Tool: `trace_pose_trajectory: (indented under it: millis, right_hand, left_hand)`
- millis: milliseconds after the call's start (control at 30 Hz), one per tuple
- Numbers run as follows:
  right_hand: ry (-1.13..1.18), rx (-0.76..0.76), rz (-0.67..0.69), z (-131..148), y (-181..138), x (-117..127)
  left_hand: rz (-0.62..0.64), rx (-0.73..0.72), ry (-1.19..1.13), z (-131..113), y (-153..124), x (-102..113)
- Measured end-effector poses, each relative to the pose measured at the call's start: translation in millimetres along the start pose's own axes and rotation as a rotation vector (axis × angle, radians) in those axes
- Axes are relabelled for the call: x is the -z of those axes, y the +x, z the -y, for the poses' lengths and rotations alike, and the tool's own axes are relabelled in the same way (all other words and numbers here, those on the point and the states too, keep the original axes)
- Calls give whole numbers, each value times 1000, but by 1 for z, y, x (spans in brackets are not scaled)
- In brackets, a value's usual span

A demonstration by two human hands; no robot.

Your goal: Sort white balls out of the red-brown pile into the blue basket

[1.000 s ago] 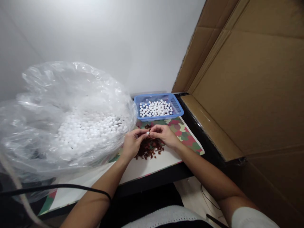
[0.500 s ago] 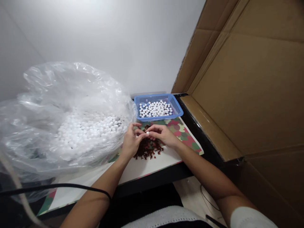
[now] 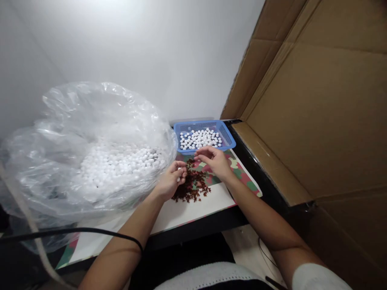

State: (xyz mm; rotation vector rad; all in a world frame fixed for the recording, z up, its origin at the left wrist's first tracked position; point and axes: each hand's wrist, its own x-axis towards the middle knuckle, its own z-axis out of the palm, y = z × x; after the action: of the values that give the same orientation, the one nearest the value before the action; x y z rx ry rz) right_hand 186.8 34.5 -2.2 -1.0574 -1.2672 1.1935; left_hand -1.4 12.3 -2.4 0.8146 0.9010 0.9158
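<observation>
My left hand [image 3: 169, 182] is closed around a few small white balls [image 3: 179, 169], which peek out between its curled fingers. It hovers at the left side of a pile of small dark reddish-brown, star-like pieces [image 3: 193, 189]. My right hand [image 3: 215, 162] is just in front of the blue basket [image 3: 204, 151], thumb and forefinger slightly apart, and no ball shows between them. Inside the basket lie many white balls [image 3: 201, 138]. To the left, a large clear plastic bag [image 3: 105, 96] gapes open, full of similar white balls [image 3: 111, 169].
A camouflage-patterned sheet with a white part [image 3: 169, 217] covers the dark table. Cardboard [image 3: 302, 121] rises along the right, and a white wall [image 3: 166, 52] stands behind. A black cable [image 3: 90, 230] crosses by my left forearm.
My hands were together at a white ball above the pile. Now they are apart: the right has moved up and right toward the basket, the left slightly lower. The view shifted a little.
</observation>
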Motion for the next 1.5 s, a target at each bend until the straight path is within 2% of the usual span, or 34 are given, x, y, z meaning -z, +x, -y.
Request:
trace_pose_trajectory:
  millis: [100, 233, 367, 500, 667, 800, 1000, 1133, 1500]
  right_hand:
    - [73, -72, 75, -2, -11, -10]
    - [108, -73, 76, -3, -10, -14]
    - [59, -67, 20, -5, -6, -9]
    - [122, -122, 81, -9, -6, -6]
    - [173, -87, 128, -13, -8, -8]
    - [204, -118, 190, -8, -10, -8]
    - [40, -99, 211, 0, -12, -8]
    - [54, -114, 248, -1, -12, -10]
    - [75, -131, 241, -3, -14, -14]
  left_hand:
    - [48, -11, 59, 1, 0, -1]
    - [112, -33, 149, 4, 0, -3]
    - [82, -27, 88, 5, 2, -3]
    - [75, -46, 0, 4, 3, -1]
    - [22, -43, 9, 6, 4, 1]
    - [-16, -74, 17, 7, 5, 1]
    - [-54, -103, 39, 7, 6, 0]
    - [-63, -118, 68, 8, 7, 0]
    - [-67, -124, 77, 8, 3, 0]
